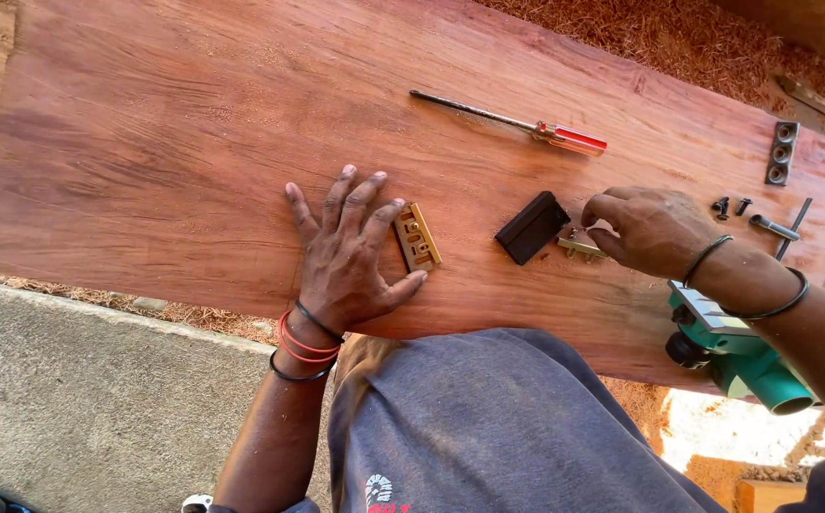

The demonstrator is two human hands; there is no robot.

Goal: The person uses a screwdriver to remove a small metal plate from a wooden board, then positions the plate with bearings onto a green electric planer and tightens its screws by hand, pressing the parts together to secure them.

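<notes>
A broad reddish wooden tabletop (165, 161) filled most of the view, with wood shavings (679, 38) heaped beyond its far edge at about one o'clock. A green power planer (740, 356) rested at the near edge at four o'clock, partly under the right forearm. The left hand (351, 252) lay flat and spread open on the board, gripping nothing; a slotted brass plate (417, 236) sat at its three o'clock, touching the forefinger and thumb tips. The right hand (645, 228) was curled, its fingertips pinched on a small brass piece (579, 247) at its nine o'clock. A black block (531, 228) lay just beside that piece, between the two hands. A red-handled screwdriver (517, 122) lay at twelve o'clock from the block. A grey metal bracket (781, 152), a wrench (785, 228) and dark screws (731, 205) lay near two o'clock of the right hand.
</notes>
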